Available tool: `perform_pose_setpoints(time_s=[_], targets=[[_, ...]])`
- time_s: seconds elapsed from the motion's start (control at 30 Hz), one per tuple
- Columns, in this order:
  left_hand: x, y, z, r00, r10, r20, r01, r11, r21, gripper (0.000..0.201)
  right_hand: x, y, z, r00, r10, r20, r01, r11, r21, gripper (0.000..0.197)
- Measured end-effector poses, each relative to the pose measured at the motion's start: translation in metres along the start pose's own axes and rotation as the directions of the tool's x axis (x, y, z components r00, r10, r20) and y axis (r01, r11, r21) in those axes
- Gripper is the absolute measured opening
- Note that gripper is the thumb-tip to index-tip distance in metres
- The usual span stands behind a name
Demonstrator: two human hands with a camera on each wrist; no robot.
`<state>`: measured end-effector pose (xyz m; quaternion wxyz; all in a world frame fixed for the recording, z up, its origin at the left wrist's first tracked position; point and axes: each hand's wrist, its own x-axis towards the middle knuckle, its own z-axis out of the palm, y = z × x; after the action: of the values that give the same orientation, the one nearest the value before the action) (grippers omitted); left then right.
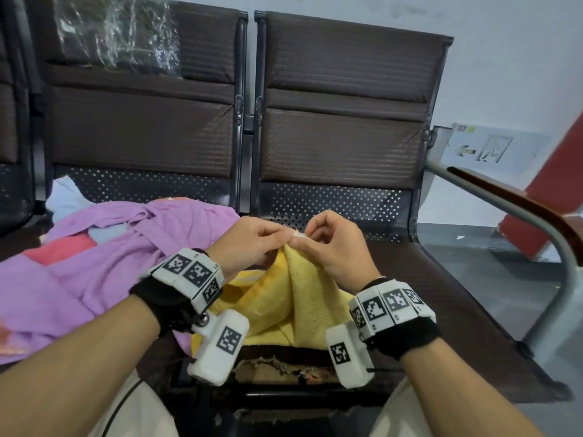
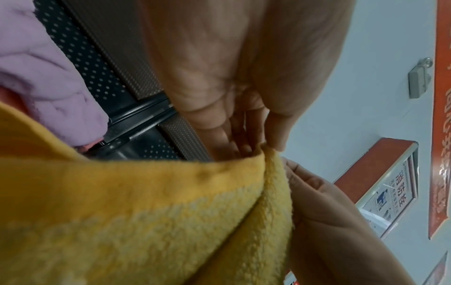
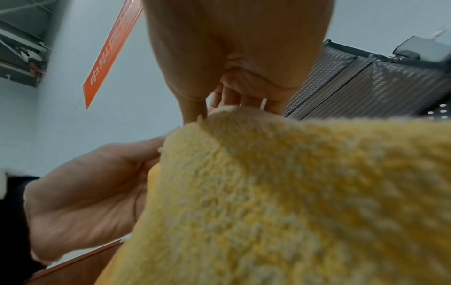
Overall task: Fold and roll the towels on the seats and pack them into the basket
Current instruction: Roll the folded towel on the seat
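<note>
A yellow towel [image 1: 293,298] hangs in a peak above the front of the right-hand seat [image 1: 457,310]. My left hand [image 1: 252,244] and my right hand [image 1: 331,244] meet at its top and both pinch the same raised corner, fingertips almost touching. In the left wrist view the yellow towel [image 2: 151,221] fills the lower half and the left hand [image 2: 244,108] pinches its tip. The right wrist view shows the right hand [image 3: 234,77] pinching the yellow towel [image 3: 280,192] from above. No basket is in view.
A purple towel [image 1: 94,272] lies crumpled on the left seat over red [image 1: 63,250] and pale blue cloth [image 1: 66,197]. Dark seat backs [image 1: 340,105] stand behind. A metal armrest [image 1: 517,209] with a brown top bounds the right side. The seat's front edge [image 1: 277,370] is torn.
</note>
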<state>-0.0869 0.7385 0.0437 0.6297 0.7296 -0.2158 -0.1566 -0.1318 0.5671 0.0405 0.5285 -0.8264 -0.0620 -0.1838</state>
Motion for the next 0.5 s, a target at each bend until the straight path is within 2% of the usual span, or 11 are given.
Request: perform_pose_setpoints(time_s=[0.13,0.2,0.23,0.3,0.33,0.37,0.43,0.5], targets=[[-0.004,-0.001,-0.003,0.999,0.024,-0.028,-0.019,0.989,0.150,0.031,0.001,-0.001,-0.004,0.991,0.018,0.134,-0.024,0.999,0.040,0.025],[-0.004,-0.002,-0.005,0.996,0.039,-0.082,-0.021,0.977,0.210,0.038,0.001,0.000,-0.009,0.964,0.040,0.264,-0.029,0.998,-0.047,0.026],[-0.004,-0.003,-0.008,0.992,0.037,-0.123,-0.010,0.977,0.214,0.039,0.000,0.002,-0.012,0.936,0.066,0.344,-0.017,0.990,-0.142,0.027],[-0.003,-0.005,-0.014,0.979,0.015,-0.203,0.028,0.978,0.206,0.037,-0.002,0.007,-0.016,0.849,0.142,0.509,0.069,0.925,-0.374,0.025],[-0.003,-0.007,-0.016,0.974,-0.003,-0.228,0.051,0.977,0.207,0.035,-0.004,0.009,-0.017,0.807,0.182,0.561,0.125,0.877,-0.464,0.027],[-0.003,-0.009,-0.018,0.970,-0.023,-0.243,0.075,0.975,0.208,0.035,-0.004,0.010,-0.016,0.792,0.203,0.576,0.161,0.841,-0.517,0.028],[-0.004,-0.011,-0.017,0.961,-0.065,-0.268,0.118,0.975,0.187,0.037,-0.004,0.011,-0.017,0.825,0.180,0.536,0.186,0.809,-0.557,0.028],[-0.006,-0.009,-0.013,0.944,-0.103,-0.312,0.148,0.981,0.126,0.036,-0.003,0.009,-0.019,0.883,0.157,0.442,0.142,0.809,-0.570,0.018]])
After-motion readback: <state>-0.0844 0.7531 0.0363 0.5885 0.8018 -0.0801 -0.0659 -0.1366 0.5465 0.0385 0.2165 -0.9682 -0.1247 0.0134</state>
